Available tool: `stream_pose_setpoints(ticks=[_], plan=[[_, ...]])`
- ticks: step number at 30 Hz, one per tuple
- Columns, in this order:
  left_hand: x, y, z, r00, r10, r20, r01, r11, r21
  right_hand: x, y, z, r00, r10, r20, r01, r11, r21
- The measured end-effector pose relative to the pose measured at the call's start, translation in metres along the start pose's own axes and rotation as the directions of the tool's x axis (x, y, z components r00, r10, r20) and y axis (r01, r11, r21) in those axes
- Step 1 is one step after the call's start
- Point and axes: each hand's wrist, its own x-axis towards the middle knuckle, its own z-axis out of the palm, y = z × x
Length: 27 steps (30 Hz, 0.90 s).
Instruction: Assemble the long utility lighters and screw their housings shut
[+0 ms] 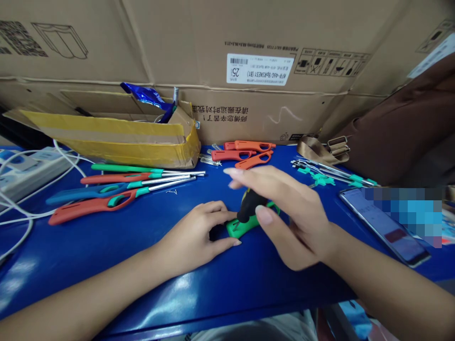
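A green plastic lighter handle lies flat on the blue table in front of me. My left hand pinches its left end between thumb and fingers, holding it down. My right hand is wrapped round a small screwdriver with a black handle, whose tip rests on the green handle. The index finger of that hand sticks out to the left.
Several long-nosed lighters in red, green and blue lie at the left. Orange handle shells sit at the back, metal tubes with green ends at the right. A taped cardboard box, a power strip and a phone surround the hands.
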Motion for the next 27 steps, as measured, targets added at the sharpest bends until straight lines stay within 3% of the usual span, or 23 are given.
stream_pose_setpoints(ticks=[4,8,11,15,17,20,23,27], plan=[[-0.0009,-0.0018,0.0015,1.0,-0.009,-0.013,0.009,1.0,0.001,0.0033,0.0013,0.0024,0.998,0.044,0.042,-0.052,0.972,0.228],[-0.0013,-0.0022,0.0022,1.0,-0.019,0.004,0.019,1.0,-0.019,0.0037,0.0021,0.0042,0.997,-0.029,-0.077,0.036,0.995,0.098],[-0.0008,-0.0011,0.0012,1.0,-0.01,0.008,0.01,1.0,-0.018,0.0009,0.0025,0.0008,0.996,-0.075,-0.039,0.076,0.996,0.036],[-0.0009,-0.0012,0.0012,1.0,-0.021,0.006,0.021,1.0,-0.007,0.0017,0.003,0.0006,0.998,0.003,0.062,-0.021,0.957,0.289],[-0.001,-0.0018,0.0019,1.0,-0.023,0.002,0.023,1.0,-0.014,0.0037,0.0032,0.0038,1.0,0.015,0.019,-0.021,0.93,0.366],[-0.0013,-0.0021,0.0021,1.0,-0.024,0.017,0.025,0.999,-0.028,0.004,0.0024,0.0065,0.994,-0.026,-0.11,0.046,0.982,0.181],[-0.002,-0.0011,0.0014,1.0,-0.021,0.02,0.021,1.0,-0.019,0.0009,0.0,0.003,0.995,-0.078,-0.068,0.075,0.996,-0.05],[-0.0023,0.0001,0.0015,1.0,-0.025,-0.002,0.025,1.0,-0.019,-0.0007,-0.001,0.0,0.997,-0.041,0.061,0.032,0.991,0.13]])
